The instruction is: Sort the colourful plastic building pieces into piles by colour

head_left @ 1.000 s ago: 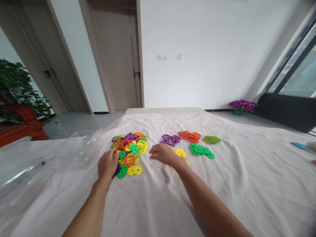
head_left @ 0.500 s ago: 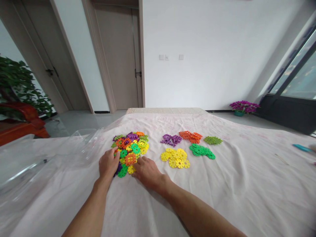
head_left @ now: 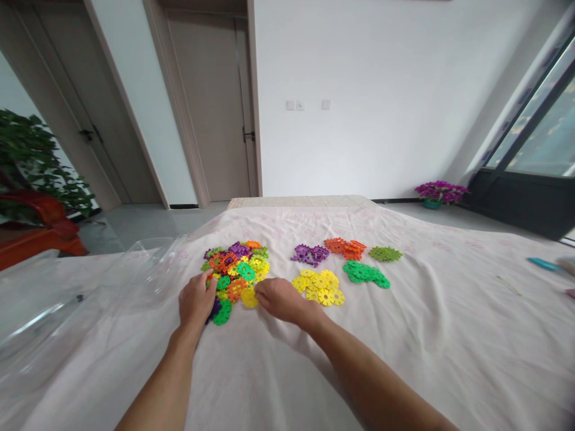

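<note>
A mixed heap of flat plastic snowflake pieces (head_left: 236, 266) lies on the pale pink cloth (head_left: 404, 335). My left hand (head_left: 196, 302) rests on the heap's near left edge, fingers curled over pieces. My right hand (head_left: 281, 297) pinches a yellow piece (head_left: 249, 297) at the heap's near right edge. To the right lie sorted groups: yellow pieces (head_left: 320, 287), purple pieces (head_left: 309, 254), orange pieces (head_left: 345, 246), dark green pieces (head_left: 366, 274) and light green pieces (head_left: 385, 254).
A crumpled clear plastic bag (head_left: 81, 287) lies at the left of the cloth. A teal object (head_left: 543, 263) lies at the far right. A potted plant (head_left: 31, 167) stands at the left, doors behind, purple flowers (head_left: 441, 193) by the window.
My right hand moved from the yellow group to the heap's near edge, took hold of a yellow piece and has lifted it slightly rightward. My left hand stayed on the heap.
</note>
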The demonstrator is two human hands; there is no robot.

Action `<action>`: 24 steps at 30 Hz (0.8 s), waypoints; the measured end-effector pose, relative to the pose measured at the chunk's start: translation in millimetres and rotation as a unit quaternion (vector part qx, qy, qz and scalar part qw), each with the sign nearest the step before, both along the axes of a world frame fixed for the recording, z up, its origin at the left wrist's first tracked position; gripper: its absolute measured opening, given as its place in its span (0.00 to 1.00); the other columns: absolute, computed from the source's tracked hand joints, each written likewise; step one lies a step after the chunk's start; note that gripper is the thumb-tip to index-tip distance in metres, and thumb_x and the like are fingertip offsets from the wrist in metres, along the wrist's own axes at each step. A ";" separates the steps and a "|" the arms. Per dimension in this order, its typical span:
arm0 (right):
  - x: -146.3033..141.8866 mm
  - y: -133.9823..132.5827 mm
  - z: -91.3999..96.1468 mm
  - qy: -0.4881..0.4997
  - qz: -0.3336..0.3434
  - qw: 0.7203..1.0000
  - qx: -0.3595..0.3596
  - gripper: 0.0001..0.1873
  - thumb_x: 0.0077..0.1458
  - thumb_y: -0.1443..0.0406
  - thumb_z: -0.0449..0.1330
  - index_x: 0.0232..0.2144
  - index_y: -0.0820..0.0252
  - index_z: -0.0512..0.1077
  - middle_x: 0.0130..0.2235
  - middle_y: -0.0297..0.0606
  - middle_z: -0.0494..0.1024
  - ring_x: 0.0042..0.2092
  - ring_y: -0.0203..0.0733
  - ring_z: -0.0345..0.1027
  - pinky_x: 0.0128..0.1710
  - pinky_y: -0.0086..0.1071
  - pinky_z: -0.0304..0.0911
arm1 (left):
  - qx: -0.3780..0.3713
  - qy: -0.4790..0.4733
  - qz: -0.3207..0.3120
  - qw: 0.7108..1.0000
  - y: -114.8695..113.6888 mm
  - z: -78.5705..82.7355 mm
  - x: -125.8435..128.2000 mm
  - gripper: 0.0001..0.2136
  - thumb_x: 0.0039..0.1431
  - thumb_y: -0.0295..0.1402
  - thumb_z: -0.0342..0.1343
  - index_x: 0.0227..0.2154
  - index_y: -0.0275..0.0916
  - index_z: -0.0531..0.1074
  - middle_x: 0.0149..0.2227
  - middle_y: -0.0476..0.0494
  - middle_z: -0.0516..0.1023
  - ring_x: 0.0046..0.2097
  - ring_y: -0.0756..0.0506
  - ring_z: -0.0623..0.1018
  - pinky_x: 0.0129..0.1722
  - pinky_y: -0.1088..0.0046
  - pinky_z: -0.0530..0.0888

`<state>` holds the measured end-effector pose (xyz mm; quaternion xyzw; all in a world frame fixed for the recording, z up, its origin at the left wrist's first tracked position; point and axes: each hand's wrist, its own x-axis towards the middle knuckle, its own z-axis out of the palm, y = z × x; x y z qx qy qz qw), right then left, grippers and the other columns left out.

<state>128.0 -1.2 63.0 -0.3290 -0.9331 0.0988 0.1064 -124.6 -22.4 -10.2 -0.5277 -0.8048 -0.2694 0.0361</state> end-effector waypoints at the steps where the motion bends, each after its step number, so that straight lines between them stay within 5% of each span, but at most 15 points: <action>1: 6.2 5.1 6.5 0.001 -0.011 1.000 -0.014 0.12 0.64 0.68 0.52 0.34 0.60 0.75 0.36 0.39 0.80 0.35 0.37 0.69 0.33 0.29 0.53 | 0.001 -0.001 -0.001 1.000 -0.1 0.1 0.0 0.23 0.67 0.41 0.42 0.57 0.39 0.73 0.55 0.36 0.78 0.56 0.37 0.76 0.56 0.60 0.70; 8: 67.2 39.6 46.0 -0.054 -0.064 0.987 -0.136 0.12 0.55 0.68 0.55 0.33 0.62 0.79 0.32 0.36 0.80 0.30 0.35 0.67 0.28 0.28 0.50 | -0.002 -0.002 0.003 1.000 -0.9 2.4 1.4 0.23 0.67 0.41 0.42 0.58 0.39 0.73 0.55 0.36 0.78 0.56 0.38 0.76 0.56 0.61 0.70; 14: 70.4 39.2 44.9 -0.009 -0.164 0.986 -0.017 0.13 0.56 0.71 0.56 0.38 0.59 0.80 0.39 0.40 0.82 0.41 0.42 0.74 0.37 0.29 0.59 | -0.010 0.001 0.006 1.000 -1.7 3.9 3.3 0.23 0.68 0.41 0.41 0.58 0.39 0.72 0.56 0.36 0.77 0.57 0.38 0.76 0.57 0.61 0.69; 19: 18.9 14.1 12.8 0.077 -0.043 0.996 0.019 0.20 0.59 0.72 0.56 0.51 0.57 0.75 0.53 0.43 0.77 0.53 0.44 0.70 0.51 0.34 0.64 | -0.011 0.008 -0.003 1.000 -1.6 3.6 5.5 0.23 0.68 0.40 0.41 0.58 0.38 0.72 0.56 0.36 0.77 0.57 0.39 0.75 0.57 0.62 0.69; 24: -12.3 -9.0 -17.6 0.030 0.087 0.992 0.081 0.16 0.59 0.74 0.56 0.46 0.55 0.76 0.66 0.40 0.64 0.63 0.49 0.59 0.59 0.43 0.61 | -0.010 0.015 -0.005 1.000 -1.0 3.7 10.6 0.22 0.68 0.39 0.42 0.58 0.38 0.72 0.56 0.36 0.77 0.57 0.39 0.75 0.56 0.61 0.69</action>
